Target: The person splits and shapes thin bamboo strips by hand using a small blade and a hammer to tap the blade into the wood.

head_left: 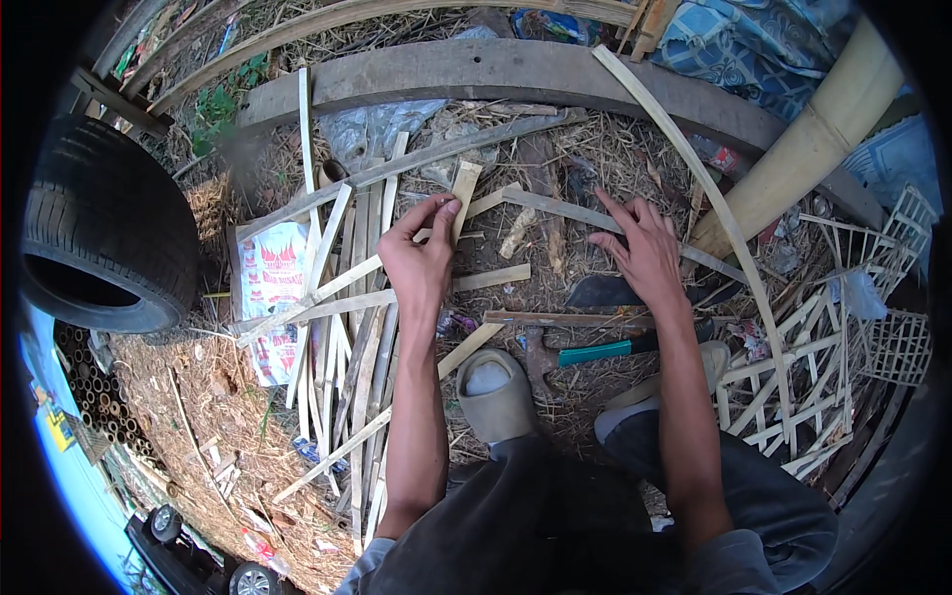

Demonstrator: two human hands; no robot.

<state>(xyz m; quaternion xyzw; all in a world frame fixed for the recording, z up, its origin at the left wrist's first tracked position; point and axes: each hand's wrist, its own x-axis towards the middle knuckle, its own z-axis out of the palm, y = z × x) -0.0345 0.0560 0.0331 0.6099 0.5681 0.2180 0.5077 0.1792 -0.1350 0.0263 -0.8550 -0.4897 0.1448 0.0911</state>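
My left hand (418, 248) is closed in a pinch beside a short bamboo strip (464, 185). Whatever lies between its thumb and forefinger is too small to make out. My right hand (645, 246) is spread, forefinger pointing forward and thumb apart, over a long bamboo slat (560, 206). The slat runs on under that hand. Below the right hand lies a dark blade (600, 291), partly hidden by the forearm. Nearer my feet is a hammer (595, 353) with a green and black handle, next to a thin brown wooden stick (575, 319).
Loose bamboo strips (367, 347) are heaped at the left, beside a printed white sack (273, 273). A tire (109, 223) stands farther left. At right are a lattice of bamboo slats (793, 387) and a thick bamboo pole (803, 154). A wooden beam (476, 69) crosses the far side.
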